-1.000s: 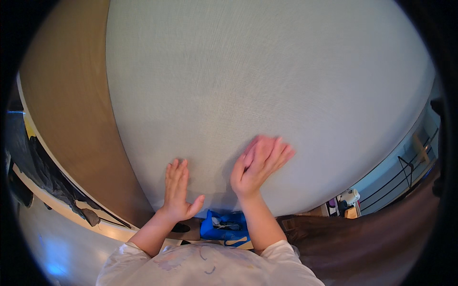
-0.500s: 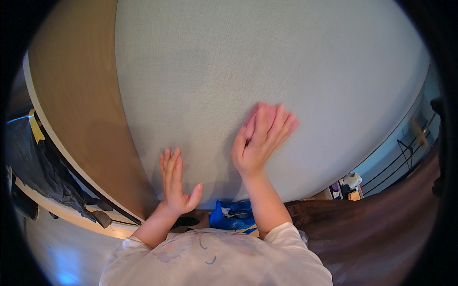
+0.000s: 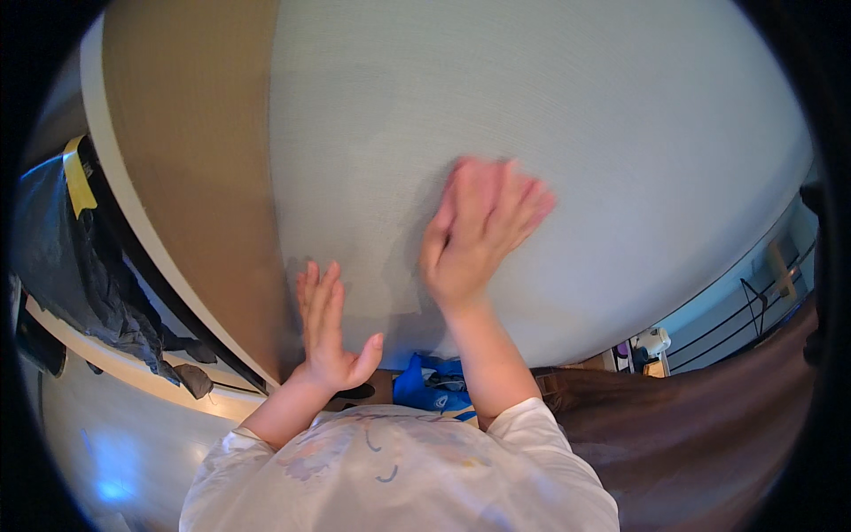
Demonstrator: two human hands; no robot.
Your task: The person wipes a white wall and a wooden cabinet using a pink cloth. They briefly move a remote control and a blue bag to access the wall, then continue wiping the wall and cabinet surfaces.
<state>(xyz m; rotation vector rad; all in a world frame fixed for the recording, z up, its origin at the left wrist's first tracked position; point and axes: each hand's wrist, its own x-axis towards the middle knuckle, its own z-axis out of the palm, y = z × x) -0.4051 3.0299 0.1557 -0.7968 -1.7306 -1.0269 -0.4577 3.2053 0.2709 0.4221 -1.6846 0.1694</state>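
Note:
A large pale grey panel with a fine woven-looking texture fills most of the view. My right hand lies against it near the middle, fingers over a folded pink cloth. Most of the cloth is covered by the hand, and motion smears the fingertips. Lower and to the left, my left hand holds nothing. Its fingers point up and its thumb is spread away. That hand is close to the panel's lower left part; whether it touches the surface I cannot tell.
A brown panel borders the grey one on the left, with black plastic bagging beyond it. Below, a blue bag sits between my arms. Brown fabric spreads at lower right, near a black rack and small items.
My right hand has slid slightly up the panel with the pink cloth. The view has shifted, so the brown panel shows farther right. My left hand stays open.

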